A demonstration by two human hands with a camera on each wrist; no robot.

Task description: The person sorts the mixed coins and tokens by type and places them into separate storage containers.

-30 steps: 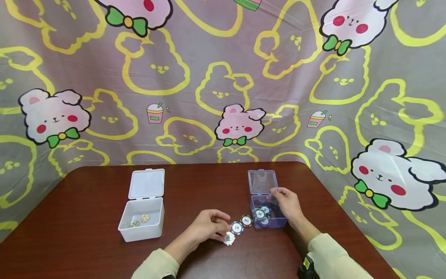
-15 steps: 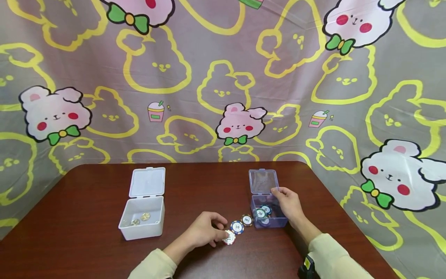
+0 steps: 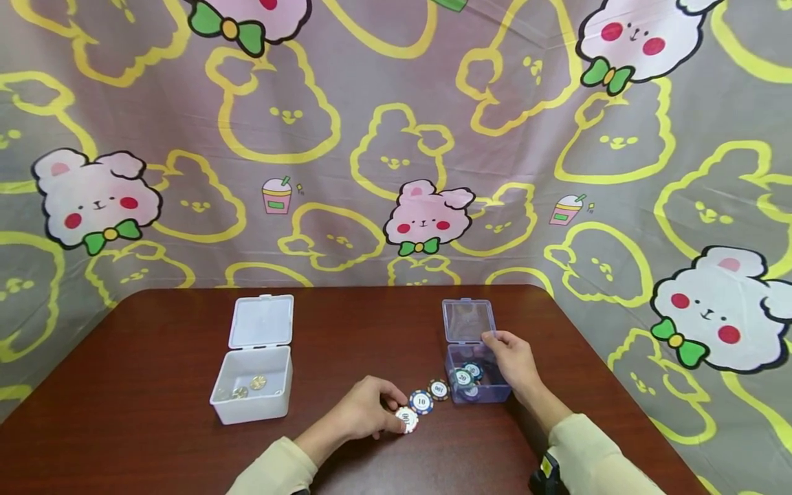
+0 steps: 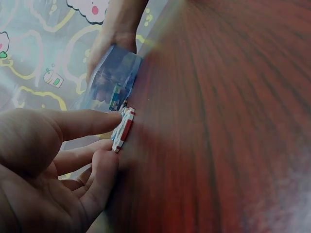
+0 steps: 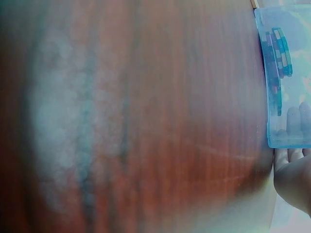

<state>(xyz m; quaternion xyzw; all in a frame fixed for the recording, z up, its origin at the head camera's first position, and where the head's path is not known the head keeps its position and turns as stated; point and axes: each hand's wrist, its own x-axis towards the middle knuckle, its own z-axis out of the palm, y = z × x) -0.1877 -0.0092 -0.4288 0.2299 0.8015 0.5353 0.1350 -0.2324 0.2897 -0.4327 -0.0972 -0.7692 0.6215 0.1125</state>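
A white poker chip with red edge marks (image 3: 406, 419) lies nearest me in a row on the table. My left hand (image 3: 370, 410) pinches it by the edge, thumb on one side and fingertips on the other; the left wrist view shows the chip (image 4: 124, 129) between them. A blue chip marked 10 (image 3: 421, 402) and a dark chip marked 100 (image 3: 438, 390) follow towards the clear bluish box (image 3: 489, 394). Several chips (image 3: 464, 377) are inside that box, its lid (image 3: 468, 322) raised. My right hand (image 3: 515, 361) grips the box's right side.
To the left stands a white box (image 3: 250, 410) with its lid up and gold-coloured coins (image 3: 258, 383) inside. A brown wooden table (image 3: 346, 330) bears everything. Behind it hangs a patterned cloth (image 3: 334, 158).
My left hand's thumb and fingers have shifted around the white chip and now pinch its edge. The right hand stays at the clear box.
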